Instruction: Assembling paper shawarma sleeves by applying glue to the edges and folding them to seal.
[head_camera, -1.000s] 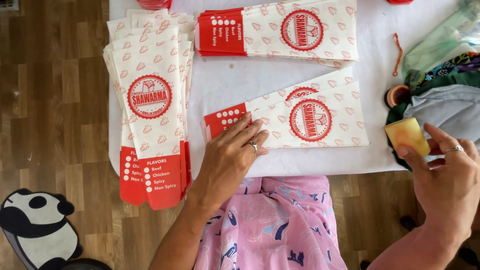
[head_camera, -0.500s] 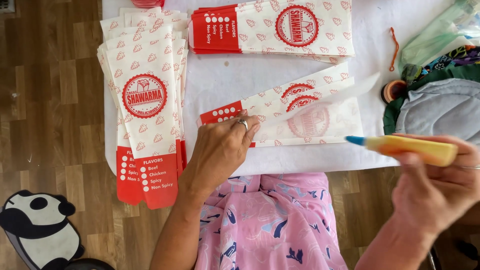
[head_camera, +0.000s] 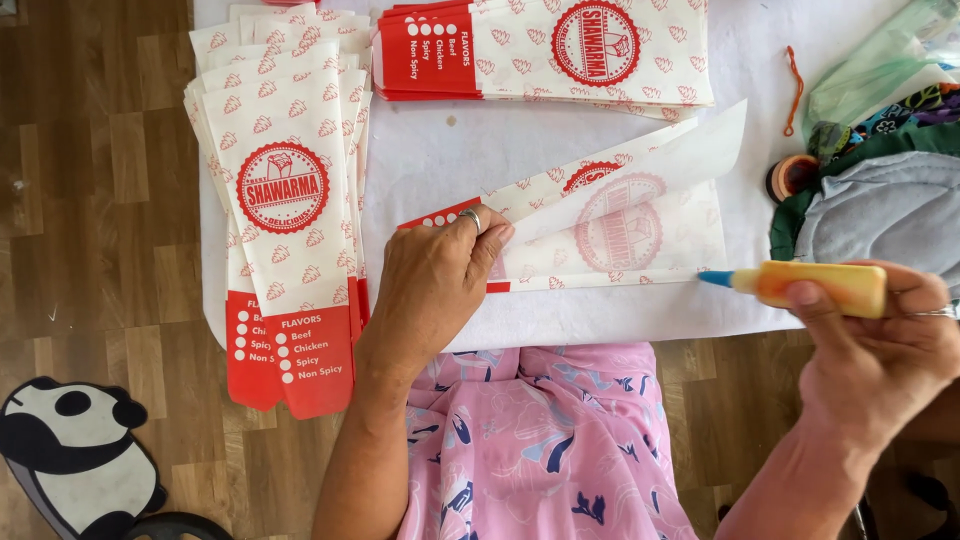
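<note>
Head view looks straight down at my 2 hands over the white table (head_camera: 600, 320). My left hand (head_camera: 435, 285) lies flat, fingers together, pinning the red end of a half-folded paper sleeve (head_camera: 610, 225) to the table; a ring sits on 1 finger. My right hand (head_camera: 880, 350) is closed around a yellow-orange glue bottle (head_camera: 815, 287), held sideways, its blue nozzle touching the sleeve's lower right edge.

What could go wrong, as I judge it: the top flap stands lifted and only my left palm holds the sheet, so if that pressure eases the thin paper could slide or spring open and the glue line would wander. A hard squeeze on the soft bottle could flood the edge and seep through, sticking the sleeve to the table cover.

The sleeve is thin, slightly translucent paper, white with small red motifs, a round red emblem showing faintly through the flap, folded along a long diagonal. To my left lies a fanned stack of finished sleeves (head_camera: 285, 220), flat and long with red ends overhanging the table edge; another stack (head_camera: 545, 50) lies crosswise at the top. Soft folded cloth (head_camera: 880, 200) is heaped at the right, beside a small roll of orange tape (head_camera: 790, 175).
</note>
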